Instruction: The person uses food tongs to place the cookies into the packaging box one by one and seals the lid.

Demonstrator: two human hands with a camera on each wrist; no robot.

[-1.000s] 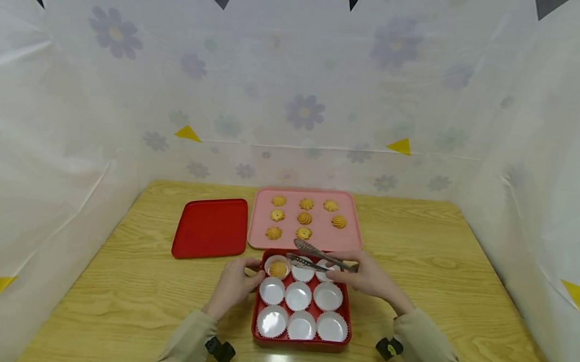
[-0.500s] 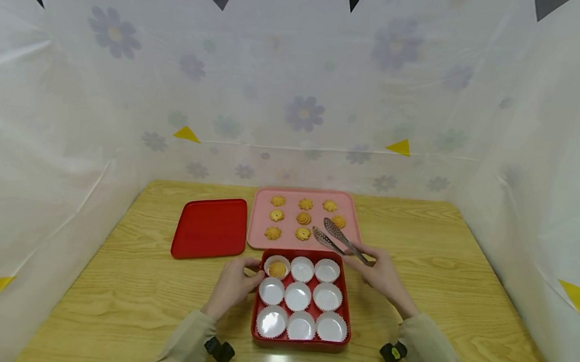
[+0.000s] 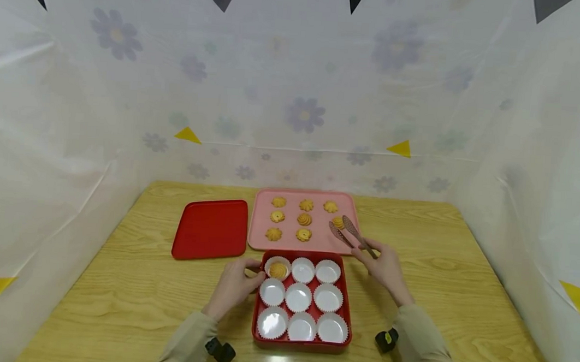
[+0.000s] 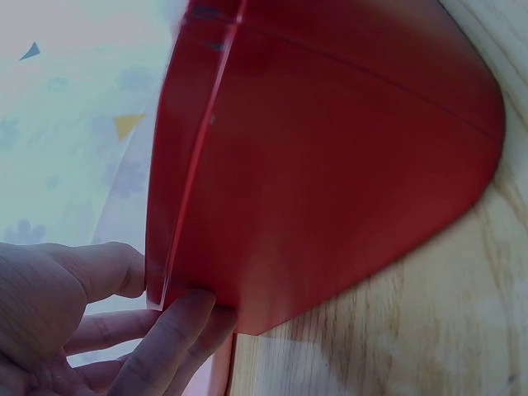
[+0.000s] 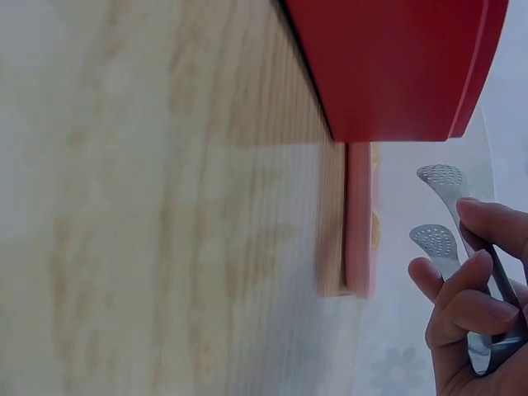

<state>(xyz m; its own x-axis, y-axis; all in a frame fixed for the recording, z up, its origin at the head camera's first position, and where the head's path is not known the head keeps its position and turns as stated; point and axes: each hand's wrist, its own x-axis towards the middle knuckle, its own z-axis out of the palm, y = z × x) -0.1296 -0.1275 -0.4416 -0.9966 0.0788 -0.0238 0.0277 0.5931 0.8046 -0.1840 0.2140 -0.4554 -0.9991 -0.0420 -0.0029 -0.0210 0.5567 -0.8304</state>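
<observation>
In the head view, my right hand (image 3: 383, 267) holds metal tongs (image 3: 355, 235) with perforated tips. The tongs' tips are apart, one on each side of a swirled cookie (image 3: 338, 222) at the right of the pink tray (image 3: 326, 243). Whether they touch the cookie I cannot tell. In the right wrist view my fingers curl round the tongs (image 5: 450, 188). My left hand (image 3: 235, 283) grips the upper left side of a red box (image 3: 301, 345), thumb at the rim, fingers on the outer wall (image 4: 330, 165). White paper cups fill the box; the back left cup (image 3: 271, 261) holds a cookie (image 3: 278, 270).
Several other cookies (image 3: 305, 219) lie in rows on the pink tray, directly behind the box. To its left, a red lid (image 3: 210, 229) lies on the wooden table (image 3: 142, 282). White flowered sheeting (image 3: 235, 90) encloses the back and sides.
My right hand has moved the tongs from above the box's back row to the cookie at the tray's right. My left hand has stayed at the box.
</observation>
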